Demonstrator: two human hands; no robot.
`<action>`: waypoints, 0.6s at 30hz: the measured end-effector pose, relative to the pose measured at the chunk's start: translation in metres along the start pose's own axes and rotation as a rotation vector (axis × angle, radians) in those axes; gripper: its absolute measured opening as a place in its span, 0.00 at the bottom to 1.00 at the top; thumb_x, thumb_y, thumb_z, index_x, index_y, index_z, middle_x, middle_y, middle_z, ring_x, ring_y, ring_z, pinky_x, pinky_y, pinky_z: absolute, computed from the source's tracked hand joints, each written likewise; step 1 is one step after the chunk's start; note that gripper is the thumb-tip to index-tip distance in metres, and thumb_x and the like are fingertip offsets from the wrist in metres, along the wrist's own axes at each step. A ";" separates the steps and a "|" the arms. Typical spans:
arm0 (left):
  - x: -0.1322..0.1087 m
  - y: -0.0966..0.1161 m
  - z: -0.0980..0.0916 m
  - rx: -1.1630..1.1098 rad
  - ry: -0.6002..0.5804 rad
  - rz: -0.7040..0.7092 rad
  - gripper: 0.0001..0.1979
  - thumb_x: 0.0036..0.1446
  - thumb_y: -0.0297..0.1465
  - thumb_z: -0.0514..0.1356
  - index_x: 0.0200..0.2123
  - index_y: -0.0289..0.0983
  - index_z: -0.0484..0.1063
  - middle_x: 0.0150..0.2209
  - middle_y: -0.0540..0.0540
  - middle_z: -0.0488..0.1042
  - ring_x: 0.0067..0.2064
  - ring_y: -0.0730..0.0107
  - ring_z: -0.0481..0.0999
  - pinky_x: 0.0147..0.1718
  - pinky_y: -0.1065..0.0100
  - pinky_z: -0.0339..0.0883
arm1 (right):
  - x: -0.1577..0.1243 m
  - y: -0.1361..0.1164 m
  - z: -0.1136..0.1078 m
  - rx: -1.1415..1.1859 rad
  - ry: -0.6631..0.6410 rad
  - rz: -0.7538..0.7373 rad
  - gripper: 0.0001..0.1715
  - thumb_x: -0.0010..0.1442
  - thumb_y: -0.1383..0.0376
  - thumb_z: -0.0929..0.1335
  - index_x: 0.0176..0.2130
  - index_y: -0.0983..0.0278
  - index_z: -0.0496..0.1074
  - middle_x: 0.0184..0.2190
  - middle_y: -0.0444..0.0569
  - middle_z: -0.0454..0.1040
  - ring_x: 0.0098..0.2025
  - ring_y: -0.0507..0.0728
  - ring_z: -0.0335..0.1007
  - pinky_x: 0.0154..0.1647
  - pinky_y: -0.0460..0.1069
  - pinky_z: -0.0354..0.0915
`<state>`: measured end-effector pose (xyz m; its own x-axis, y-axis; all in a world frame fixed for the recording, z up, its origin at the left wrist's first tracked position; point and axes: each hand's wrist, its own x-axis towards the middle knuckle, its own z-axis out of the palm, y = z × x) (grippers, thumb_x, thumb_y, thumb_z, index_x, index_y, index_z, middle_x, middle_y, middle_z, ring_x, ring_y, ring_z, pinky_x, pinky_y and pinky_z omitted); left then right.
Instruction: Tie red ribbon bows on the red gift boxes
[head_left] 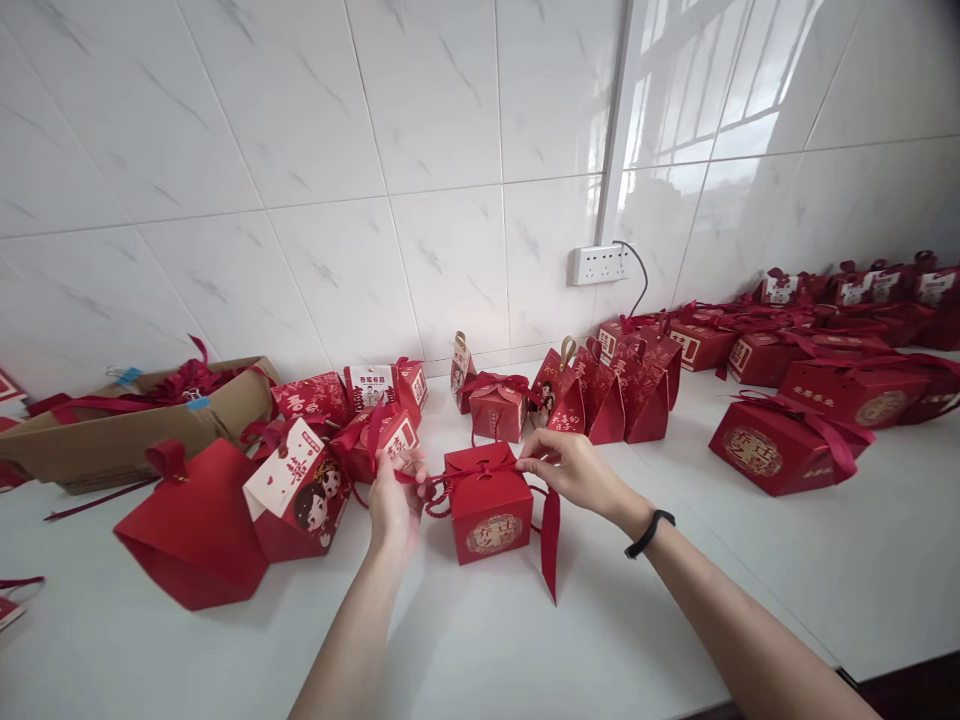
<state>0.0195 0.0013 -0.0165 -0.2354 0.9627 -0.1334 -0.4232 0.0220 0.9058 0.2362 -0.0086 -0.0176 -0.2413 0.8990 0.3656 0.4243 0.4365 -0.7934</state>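
Observation:
A small red gift box [492,515] with a gold round emblem stands upright on the white table, between my hands. A red ribbon [550,545] runs across its top, and one tail hangs down at the box's right side. My left hand [396,500] pinches the ribbon's left part just beside the box. At the top right edge, my right hand [574,468] pinches the ribbon between thumb and fingertips. Red twisted cord loops show at the box's left side. Whether the ribbon is knotted on the lid I cannot tell.
A cardboard carton [225,405] holding red ribbons sits at the left. Several red gift boxes stand left, behind and right, including a large red box [191,525] and a ribboned box [787,445]. A power strip [600,265] is on the tiled wall.

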 end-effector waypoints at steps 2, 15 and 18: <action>0.001 0.002 0.000 -0.008 -0.026 -0.035 0.24 0.62 0.42 0.41 0.26 0.33 0.67 0.17 0.52 0.60 0.16 0.78 0.56 0.16 0.75 0.53 | 0.001 0.001 -0.003 0.052 -0.019 0.065 0.11 0.55 0.59 0.68 0.27 0.63 0.69 0.28 0.46 0.74 0.31 0.54 0.71 0.35 0.50 0.67; 0.015 0.011 -0.021 0.124 -0.049 -0.053 0.25 0.43 0.39 0.66 0.13 0.38 0.52 0.13 0.56 0.54 0.17 0.77 0.60 0.20 0.73 0.56 | 0.000 0.000 -0.021 0.607 -0.230 0.413 0.20 0.52 0.55 0.70 0.21 0.68 0.69 0.22 0.47 0.71 0.24 0.49 0.66 0.29 0.46 0.64; 0.011 0.016 -0.021 0.090 -0.108 -0.084 0.26 0.42 0.40 0.66 0.13 0.38 0.50 0.14 0.56 0.53 0.18 0.79 0.57 0.19 0.74 0.56 | 0.000 0.005 -0.021 0.762 -0.295 0.477 0.19 0.48 0.56 0.72 0.20 0.68 0.68 0.20 0.45 0.69 0.23 0.50 0.67 0.28 0.47 0.66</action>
<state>-0.0086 0.0069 -0.0118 -0.1051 0.9798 -0.1704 -0.3561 0.1229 0.9263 0.2571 -0.0054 -0.0115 -0.4451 0.8853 -0.1346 -0.1241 -0.2098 -0.9698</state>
